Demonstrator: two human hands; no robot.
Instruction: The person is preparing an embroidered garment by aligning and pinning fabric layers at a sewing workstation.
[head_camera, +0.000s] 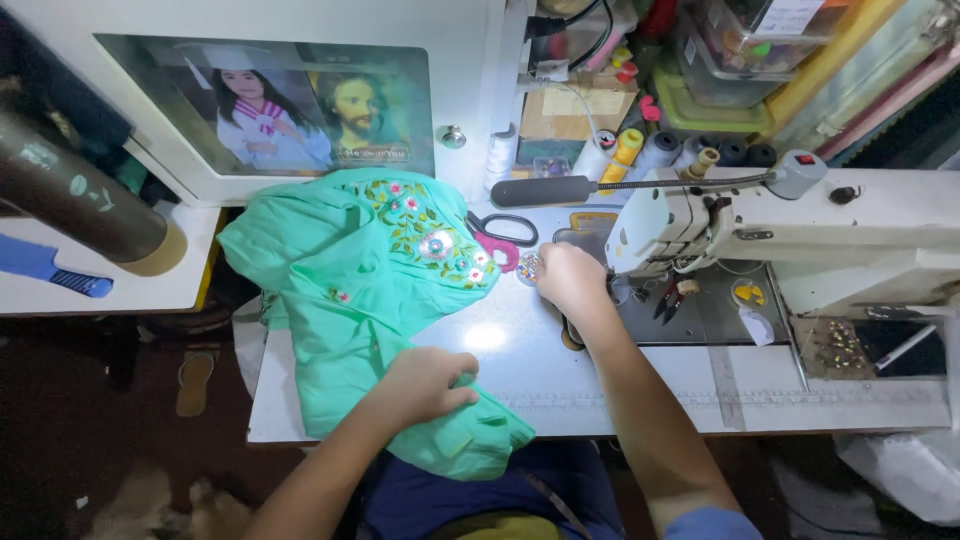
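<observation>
Left hand (425, 385) on green garment (370, 290)

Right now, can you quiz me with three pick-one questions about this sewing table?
1. Where does the left hand rest?
A. on the green garment
B. on the scissors
C. on the floor

2. What colour are the scissors' handles?
A. blue
B. pink
C. yellow

3. What is the right hand doing?
A. hanging off the table
B. lying flat and open
C. pinching a small sparkly piece beside the sewing machine

Answers: 1 A, its fingers press the cloth; 2 B, pink loops show beside the embroidery; 3 C, fingertips close on the piece.
</observation>
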